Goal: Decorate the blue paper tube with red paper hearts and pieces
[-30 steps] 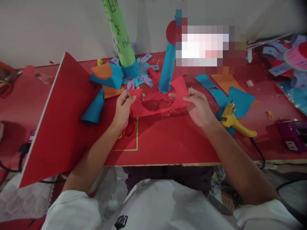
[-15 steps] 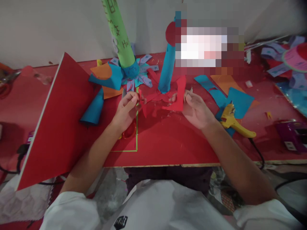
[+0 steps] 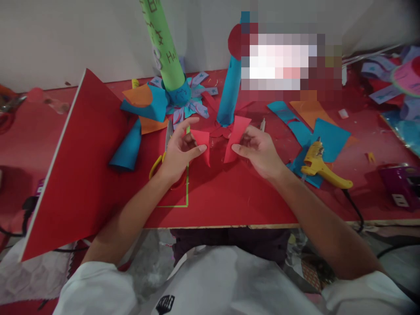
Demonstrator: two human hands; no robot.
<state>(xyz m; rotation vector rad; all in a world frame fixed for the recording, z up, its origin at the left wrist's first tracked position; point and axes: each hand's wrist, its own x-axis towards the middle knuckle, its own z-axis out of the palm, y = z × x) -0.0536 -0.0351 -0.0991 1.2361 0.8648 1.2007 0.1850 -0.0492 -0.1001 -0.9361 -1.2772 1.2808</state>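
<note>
"While that red board (image 3: 72,166) stands tilted at the left, with a curled blue paper (image 3: 127,146) next to it, what's actually changed here?"

"Going rightwards: scissors (image 3: 169,131) lie on the table (image 3: 236,190), partly hidden by the left hand (image 3: 185,151). That hand's loosely closed, thumb pinning the left red piece (image 3: 204,139) against its fingers, one finger sticking out above. A second ago it's all one wide piece with a big round cutout, stretched flat."

"And now?"

"Now there's a gap, then the right red piece (image 3: 237,132), just in front of the blue tube (image 3: 229,94) from this angle. Both bits are held up off the table. I can't see any strip joining them, so it looks torn through, but I can't rule out folding."

"Right hand (image 3: 260,151)?"

"Pinched shut too, thumb on the near side, fingers behind. It's also closer to the left one than a second ago."

"Tools in play?"

"Nope. Way over right, the yellow glue gun (image 3: 324,172) just sits on blue scraps (image 3: 334,138). My take: the paper's getting broken down by hand, no cutting or gluing."
</note>
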